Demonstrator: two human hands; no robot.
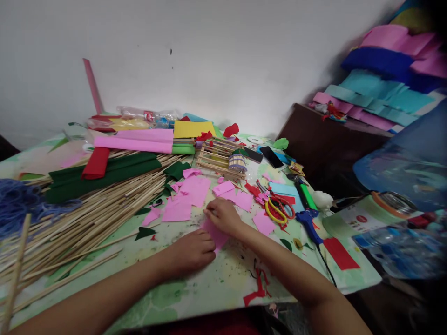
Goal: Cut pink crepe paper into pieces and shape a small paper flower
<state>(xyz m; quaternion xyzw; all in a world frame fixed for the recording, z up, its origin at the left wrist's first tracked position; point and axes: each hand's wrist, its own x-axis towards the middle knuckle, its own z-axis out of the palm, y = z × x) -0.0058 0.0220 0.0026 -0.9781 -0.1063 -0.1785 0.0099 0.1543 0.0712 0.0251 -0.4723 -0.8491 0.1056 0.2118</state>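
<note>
Head camera, and red scraps (258, 289) lie at the counter's (174, 298) near edge. Past them, the left hand (190, 251) curls by a pink sheet (217, 238), right hand (223, 216) bunched over its far end; whether either one grips the paper, you can't tell! Beyond, more pink pieces (196, 190), yellow-handled scissors (273, 213) to the right, and farther back, a stick frame (216, 159).

On our table (164, 302) we see sticks (104, 216) left, pink scraps (196, 190) midway, a glue gun (308, 224) right, red scraps (259, 292) near.
</note>
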